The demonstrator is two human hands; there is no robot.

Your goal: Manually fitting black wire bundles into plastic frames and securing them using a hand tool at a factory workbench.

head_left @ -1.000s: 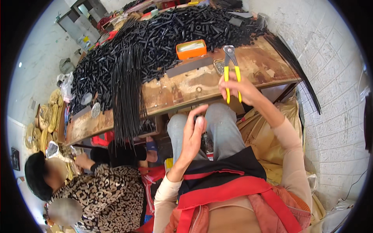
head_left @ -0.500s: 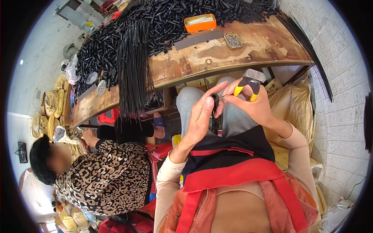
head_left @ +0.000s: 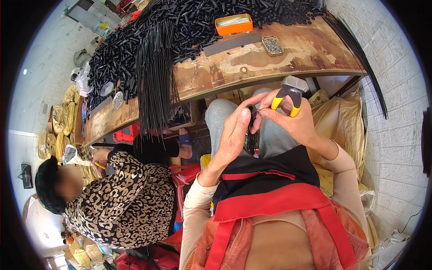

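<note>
Head view showed the left hand (head_left: 233, 134) pinching a black tube (head_left: 252, 109), seemingly best kept steady, above the knees (head_left: 220, 113), while the right hand (head_left: 297, 125), cradling yellow-handled pliers (head_left: 291, 92), pinched a thin piece (head_left: 261, 110) beside it.

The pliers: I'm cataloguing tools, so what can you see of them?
The pliers have a grey, metallic-looking head, a black neck and yellow handles, spread apart. The right hand holds them with the head pointing away from the body; the handle ends are hidden. In the picture they show just below the front edge of the bench.
</note>
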